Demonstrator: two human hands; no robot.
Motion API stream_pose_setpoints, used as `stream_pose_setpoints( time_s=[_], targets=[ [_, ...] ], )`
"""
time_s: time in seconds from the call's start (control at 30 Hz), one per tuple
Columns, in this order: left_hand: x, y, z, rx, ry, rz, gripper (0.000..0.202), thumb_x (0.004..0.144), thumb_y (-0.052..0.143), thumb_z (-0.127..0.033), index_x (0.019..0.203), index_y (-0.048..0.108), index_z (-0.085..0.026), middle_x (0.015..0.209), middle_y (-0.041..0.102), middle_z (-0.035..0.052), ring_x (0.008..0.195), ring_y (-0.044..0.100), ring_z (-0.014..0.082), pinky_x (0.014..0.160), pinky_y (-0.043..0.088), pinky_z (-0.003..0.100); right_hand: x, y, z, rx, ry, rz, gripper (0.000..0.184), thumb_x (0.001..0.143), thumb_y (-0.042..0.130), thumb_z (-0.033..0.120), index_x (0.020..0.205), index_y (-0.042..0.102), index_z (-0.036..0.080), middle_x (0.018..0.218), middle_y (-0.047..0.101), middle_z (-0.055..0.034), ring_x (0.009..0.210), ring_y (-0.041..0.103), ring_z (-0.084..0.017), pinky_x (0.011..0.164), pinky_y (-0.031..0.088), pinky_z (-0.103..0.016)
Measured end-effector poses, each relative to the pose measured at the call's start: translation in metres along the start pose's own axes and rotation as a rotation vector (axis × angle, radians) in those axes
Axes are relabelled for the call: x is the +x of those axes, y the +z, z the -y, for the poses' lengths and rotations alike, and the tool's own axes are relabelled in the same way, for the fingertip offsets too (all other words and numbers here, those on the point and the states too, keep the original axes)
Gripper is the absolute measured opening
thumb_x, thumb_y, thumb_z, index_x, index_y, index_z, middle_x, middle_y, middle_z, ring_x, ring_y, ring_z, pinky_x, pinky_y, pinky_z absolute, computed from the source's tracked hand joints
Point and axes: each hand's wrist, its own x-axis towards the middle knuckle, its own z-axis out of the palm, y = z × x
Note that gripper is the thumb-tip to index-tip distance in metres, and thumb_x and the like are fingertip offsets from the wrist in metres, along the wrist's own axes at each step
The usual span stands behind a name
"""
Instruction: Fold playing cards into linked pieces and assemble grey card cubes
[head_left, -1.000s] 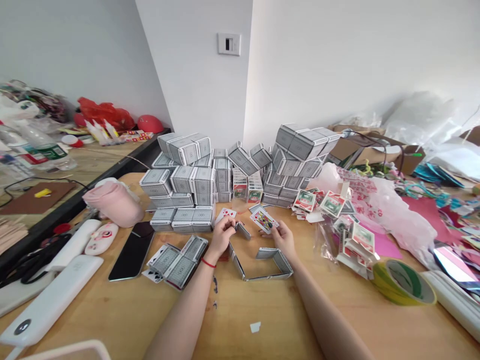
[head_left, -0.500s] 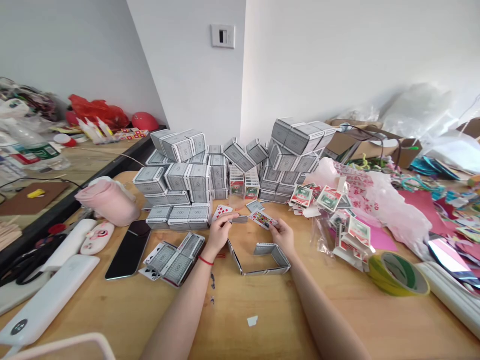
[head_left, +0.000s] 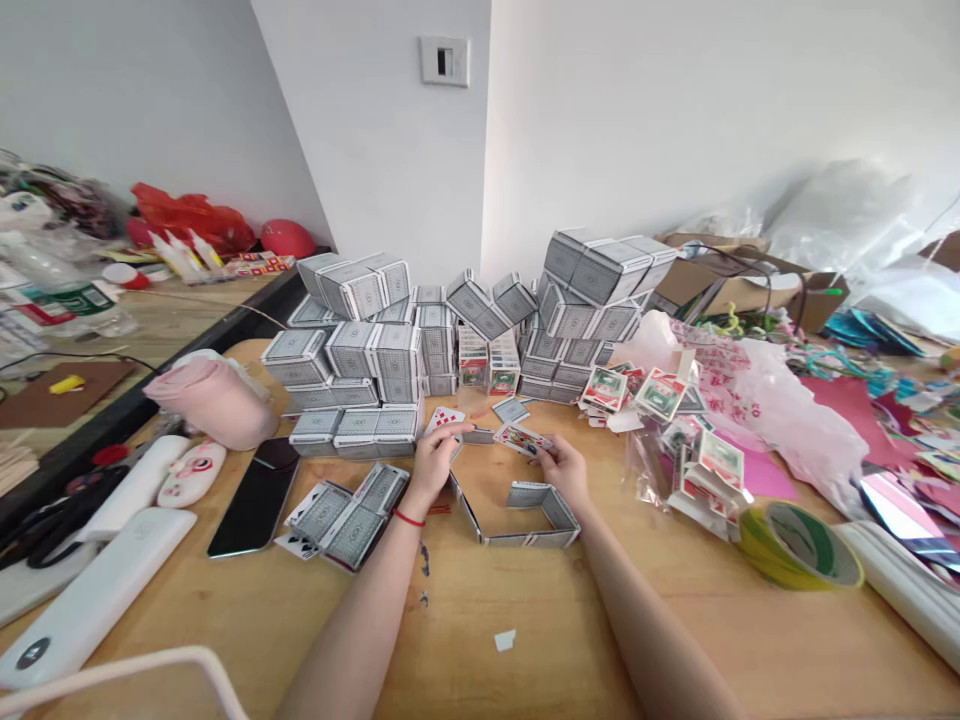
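Pale wall [head_left: 375, 150] is rising behind the wooden counter [head_left: 480, 590], and grey card blocks [head_left: 395, 355] are standing in stacks toward its far edge. Around the middle of the counter, a folded card strip [head_left: 525, 540] is standing on edge as an angular, unclosed frame, its near side running left to right and its right side bending back inward. Its left side is reaching away toward the left hand [head_left: 439, 460], where the fingers are hiding whether it is joining a small card piece [head_left: 478, 436]. That hand is pinching the piece at its left end, fingers nearly together, thumb mostly out of sight. The right hand [head_left: 562, 472] is gripping a face card [head_left: 520, 438] by its right end, thumb and fingers almost meeting.

One relation seems to be counting most: the face card is pointing its left end at the small piece's right end, long axis lying mostly across the counter and dipping slightly rightward. Both ends are sitting just beside each other; whether they are touching cannot be told. The folded strip is resting between the forearms, closer to the counter's near edge than either card, with the right hand just beside its far right corner. Toward the counter's left edge, a phone [head_left: 255, 500] is lying flat.
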Motion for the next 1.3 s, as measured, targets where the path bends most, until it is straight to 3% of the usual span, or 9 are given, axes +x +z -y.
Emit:
stream_pose_setpoints(
  time_s=[0.17,0.43,0.63,0.8,1.13,1.3],
  targets=[
    [0.001,0.001,0.000,-0.053,-0.067,-0.057,0.029,0.067,0.046,-0.017,0.080,0.071,-0.016,0.094,0.070,0.0060,0.098,0.060,0.0226,0.094,0.040,0.035,-0.004,0.000,0.002,-0.190,-0.097,0.029,0.018,0.076,0.049,0.031,0.086,0.059,0.019,0.063,0.064,-0.0006,0.057,0.062,-0.017,0.056,0.048,-0.026],
    [0.002,0.001,0.003,-0.070,-0.102,-0.070,0.030,0.067,0.045,-0.018,0.081,0.071,-0.015,0.095,0.070,0.0058,0.098,0.060,0.0227,0.091,0.042,0.034,-0.007,0.003,0.009,-0.145,-0.115,-0.054,0.020,0.079,0.045,0.034,0.087,0.056,0.019,0.073,0.067,-0.0026,0.054,0.061,-0.015,0.053,0.049,-0.025],
    [0.003,0.001,0.002,-0.079,-0.085,-0.060,0.029,0.066,0.045,-0.017,0.079,0.071,-0.016,0.096,0.070,0.0054,0.099,0.060,0.0227,0.094,0.039,0.036,-0.007,0.004,0.005,-0.243,-0.171,0.023,0.021,0.081,0.043,0.030,0.091,0.058,0.019,0.074,0.066,-0.0027,0.056,0.061,-0.014,0.056,0.048,-0.025],
    [0.003,0.001,0.003,-0.083,-0.083,-0.051,0.027,0.066,0.046,-0.018,0.077,0.070,-0.015,0.096,0.070,0.0063,0.098,0.060,0.0232,0.095,0.039,0.037,-0.006,0.001,0.007,-0.435,-0.303,0.065,0.021,0.083,0.040,0.024,0.090,0.060,0.020,0.080,0.066,-0.0046,0.073,0.061,-0.017,0.066,0.046,-0.025],
    [0.003,0.000,0.006,-0.093,-0.058,-0.032,0.025,0.068,0.045,-0.016,0.075,0.069,-0.016,0.092,0.070,0.0057,0.099,0.060,0.0224,0.095,0.039,0.037,-0.015,-0.010,0.035,-0.662,-0.304,0.281,0.027,0.077,0.042,0.011,0.097,0.057,0.020,0.055,0.051,0.0046,0.051,0.048,-0.012,0.052,0.031,-0.019],
    [0.003,0.001,0.003,-0.129,-0.090,-0.001,0.032,0.068,0.050,-0.016,0.097,0.066,-0.017,0.093,0.070,0.0057,0.097,0.061,0.0217,0.094,0.041,0.038,-0.014,-0.006,0.031,-0.683,-0.354,0.244,0.030,0.077,0.039,0.007,0.096,0.060,0.020,0.068,0.061,0.0000,0.059,0.055,-0.013,0.056,0.036,-0.019]
  ],
)
